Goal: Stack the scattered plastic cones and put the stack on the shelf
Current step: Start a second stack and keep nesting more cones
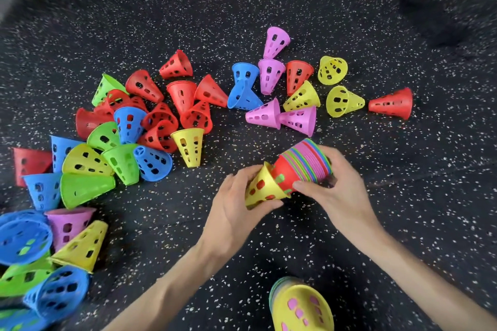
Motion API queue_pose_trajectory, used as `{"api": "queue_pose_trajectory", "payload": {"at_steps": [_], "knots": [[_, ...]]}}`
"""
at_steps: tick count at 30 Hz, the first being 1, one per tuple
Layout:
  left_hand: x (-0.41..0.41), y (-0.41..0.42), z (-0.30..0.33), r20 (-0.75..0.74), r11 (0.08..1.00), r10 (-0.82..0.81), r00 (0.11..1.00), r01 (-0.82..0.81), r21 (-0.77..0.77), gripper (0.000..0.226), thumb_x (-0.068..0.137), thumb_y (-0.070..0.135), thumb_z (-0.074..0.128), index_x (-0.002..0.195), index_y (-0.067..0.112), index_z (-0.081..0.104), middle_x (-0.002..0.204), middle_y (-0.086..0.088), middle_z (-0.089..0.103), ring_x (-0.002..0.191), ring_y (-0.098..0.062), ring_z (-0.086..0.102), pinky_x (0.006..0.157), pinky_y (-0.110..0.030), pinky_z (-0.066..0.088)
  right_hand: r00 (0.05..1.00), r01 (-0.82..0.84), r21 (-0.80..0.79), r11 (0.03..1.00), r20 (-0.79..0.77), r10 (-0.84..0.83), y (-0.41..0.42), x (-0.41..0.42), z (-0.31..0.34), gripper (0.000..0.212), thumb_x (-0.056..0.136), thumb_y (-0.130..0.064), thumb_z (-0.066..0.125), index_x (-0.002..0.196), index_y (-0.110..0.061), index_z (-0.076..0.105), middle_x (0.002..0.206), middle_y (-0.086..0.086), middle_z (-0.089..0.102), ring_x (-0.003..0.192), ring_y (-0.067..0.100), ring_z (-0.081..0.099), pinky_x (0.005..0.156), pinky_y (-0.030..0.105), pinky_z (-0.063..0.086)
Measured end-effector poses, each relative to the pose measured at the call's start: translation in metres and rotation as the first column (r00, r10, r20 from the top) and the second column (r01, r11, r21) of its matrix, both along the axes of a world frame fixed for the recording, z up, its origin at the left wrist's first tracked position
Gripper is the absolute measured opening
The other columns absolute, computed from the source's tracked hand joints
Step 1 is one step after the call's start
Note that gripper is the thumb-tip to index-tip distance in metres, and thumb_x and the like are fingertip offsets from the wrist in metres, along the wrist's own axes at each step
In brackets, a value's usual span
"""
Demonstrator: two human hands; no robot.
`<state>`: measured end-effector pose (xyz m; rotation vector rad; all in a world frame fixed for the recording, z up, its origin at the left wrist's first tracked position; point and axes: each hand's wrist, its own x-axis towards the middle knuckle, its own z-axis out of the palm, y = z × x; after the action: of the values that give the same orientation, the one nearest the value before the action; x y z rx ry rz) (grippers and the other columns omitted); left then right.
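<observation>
Left hand (236,207) curls round a yellow cone (262,187), right hand (336,185) grips the stack (304,164), centre. Loose cones (150,115) crowd nine o'clock, second stack (301,306) at six, on speckled black floor (269,8).

We cannot see the narrow tip of the yellow cone (262,187); the left hand (236,212) covers it. The right hand (336,191) hides the near rim of the stack (306,161). Below the right hand, a second stack (301,306) is cut by the bottom edge. Far left of the left hand, blue cones (24,239) are blurred and cropped. Beyond the right hand, a dark shape (427,2) is too blurred to identify.
</observation>
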<state>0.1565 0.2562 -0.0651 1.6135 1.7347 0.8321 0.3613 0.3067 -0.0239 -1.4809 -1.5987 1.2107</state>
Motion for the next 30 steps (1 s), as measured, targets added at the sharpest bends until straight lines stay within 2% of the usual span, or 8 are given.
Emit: {"api": "queue_pose_trajectory", "payload": {"at_steps": [3, 7, 13, 16, 20, 23, 26, 30], "knots": [[0.002, -0.004, 0.0, -0.012, 1.0, 0.004, 1.0, -0.004, 0.016, 0.069, 0.079, 0.057, 0.078, 0.14, 0.038, 0.052, 0.113, 0.031, 0.057, 0.109, 0.004, 0.051, 0.088, -0.006, 0.039, 0.999, -0.05, -0.021, 0.999, 0.02, 0.05, -0.006, -0.01, -0.004, 0.053, 0.081, -0.021, 0.082, 0.122, -0.043, 0.055, 0.106, -0.024, 0.067, 0.101, 0.0, 0.064, 0.089, 0.025, 0.051], [-0.001, -0.004, 0.0, -0.006, 0.999, 0.032, 0.999, -0.032, 0.007, 0.07, 0.078, 0.056, 0.078, 0.141, 0.036, 0.054, 0.11, 0.031, 0.058, 0.107, 0.004, 0.051, 0.089, -0.009, 0.039, 0.997, -0.078, -0.056, 0.995, 0.012, 0.079, -0.01, -0.015, -0.005, 0.052, 0.084, -0.025, 0.078, 0.126, -0.041, 0.052, 0.108, -0.023, 0.066, 0.104, -0.004, 0.061, 0.091, 0.019, 0.048], [-0.006, 0.001, 0.003, 0.003, 0.999, 0.048, 0.999, -0.048, -0.023, 0.07, 0.077, 0.051, 0.082, 0.14, 0.033, 0.059, 0.097, 0.035, 0.052, 0.098, 0.0, 0.053, 0.085, -0.005, 0.039, 0.994, -0.081, -0.087, 0.993, 0.063, 0.086, -0.008, -0.017, -0.009, 0.067, 0.079, -0.028, 0.084, 0.131, -0.04, 0.045, 0.109, -0.018, 0.065, 0.102, -0.007, 0.059, 0.084, 0.011, 0.045], [-0.016, 0.004, 0.004, 0.05, 1.0, 0.013, 0.999, -0.014, 0.022, 0.061, 0.077, 0.061, 0.072, 0.134, 0.041, 0.062, 0.109, 0.04, 0.059, 0.107, -0.002, 0.055, 0.09, -0.011, 0.042, 0.997, -0.038, -0.074, 0.997, 0.058, 0.043, -0.006, -0.015, -0.011, 0.064, 0.08, -0.027, 0.084, 0.13, -0.04, 0.047, 0.108, -0.02, 0.065, 0.103, -0.008, 0.059, 0.086, 0.011, 0.044], [-0.038, 0.016, -0.006, 0.057, 0.905, 0.371, 0.927, -0.375, 0.202, 0.051, 0.09, 0.041, 0.073, 0.137, 0.03, 0.059, 0.135, 0.015, 0.056, 0.126, -0.012, 0.048, 0.104, -0.043, 0.046, 0.996, -0.011, -0.088, 0.996, 0.091, 0.019, 0.0, -0.008, -0.018, 0.067, 0.08, -0.029, 0.083, 0.134, -0.039, 0.045, 0.111, -0.019, 0.063, 0.106, -0.004, 0.057, 0.094, 0.025, 0.046], [-0.059, 0.034, -0.015, 0.033, 0.849, 0.5, 0.866, -0.497, 0.179, 0.069, 0.089, 0.024, 0.08, 0.149, 0.02, 0.046, 0.146, -0.001, 0.041, 0.133, -0.013, 0.037, 0.111, -0.05, 0.041, 0.996, -0.007, -0.105, 0.994, 0.089, 0.016, 0.002, -0.006, -0.016, 0.065, 0.08, -0.027, 0.083, 0.132, -0.038, 0.045, 0.11, -0.019, 0.062, 0.101, -0.013, 0.055, 0.087, 0.015, 0.044], [-0.073, 0.049, -0.023, 0.015, 0.876, 0.475, 0.88, -0.474, 0.093, 0.08, 0.087, 0.023, 0.082, 0.154, 0.024, 0.039, 0.149, -0.007, 0.034, 0.134, -0.013, 0.033, 0.115, -0.041, 0.039, 0.997, -0.007, -0.103, 0.995, 0.076, 0.015, 0.002, -0.008, -0.013, 0.061, 0.08, -0.025, 0.083, 0.126, -0.04, 0.046, 0.104, -0.021, 0.063, 0.097, -0.016, 0.055, 0.078, 0.006, 0.042], [-0.08, 0.058, -0.029, -0.054, 0.909, 0.406, 0.912, -0.396, 0.132, 0.07, 0.085, 0.012, 0.081, 0.144, 0.027, 0.046, 0.139, -0.007, 0.037, 0.118, -0.004, 0.035, 0.098, -0.003, 0.029, 0.998, -0.009, -0.088, 0.996, 0.067, 0.015, 0.003, -0.006, -0.015, 0.06, 0.079, -0.025, 0.084, 0.123, -0.043, 0.047, 0.103, -0.031, 0.062, 0.099, -0.012, 0.058, 0.08, 0.013, 0.043]]}}
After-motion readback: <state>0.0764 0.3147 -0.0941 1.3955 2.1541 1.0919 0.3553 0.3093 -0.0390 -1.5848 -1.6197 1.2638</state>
